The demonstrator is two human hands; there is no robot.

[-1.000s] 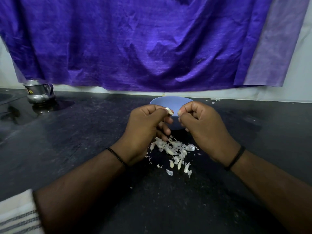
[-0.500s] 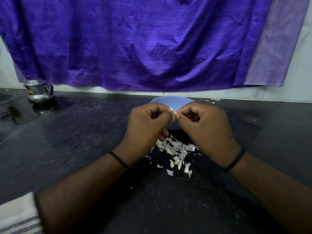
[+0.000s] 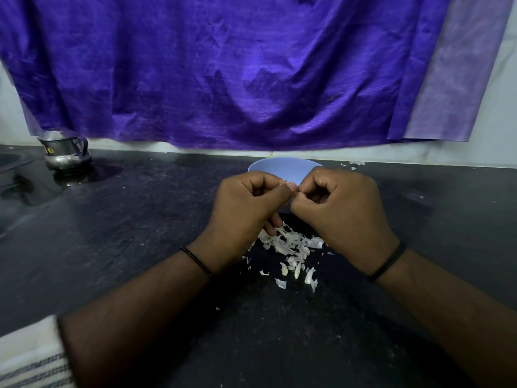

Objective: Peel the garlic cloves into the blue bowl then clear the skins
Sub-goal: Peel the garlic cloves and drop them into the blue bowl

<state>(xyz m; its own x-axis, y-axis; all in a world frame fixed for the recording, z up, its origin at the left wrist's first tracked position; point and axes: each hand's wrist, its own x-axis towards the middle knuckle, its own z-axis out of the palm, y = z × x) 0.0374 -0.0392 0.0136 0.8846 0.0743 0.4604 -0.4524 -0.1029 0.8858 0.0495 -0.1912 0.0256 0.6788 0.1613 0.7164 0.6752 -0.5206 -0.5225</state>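
The blue bowl stands on the black counter near the back wall, its front half hidden behind my hands. My left hand and my right hand are held together just in front of it, fingers curled, thumbs and forefingers meeting on a garlic clove that is almost fully hidden between them. A heap of white garlic skins lies on the counter below my hands, with a few pale pieces at its near edge.
A small steel jug stands at the back left beside a wet patch. A purple cloth hangs on the wall behind. A striped white cloth lies at the near left corner. Skin scraps lie right of the bowl.
My hands have closed together: the clove, visible at my left fingertips a second ago, is now covered by both thumbs and forefingers. The skin heap has not moved.
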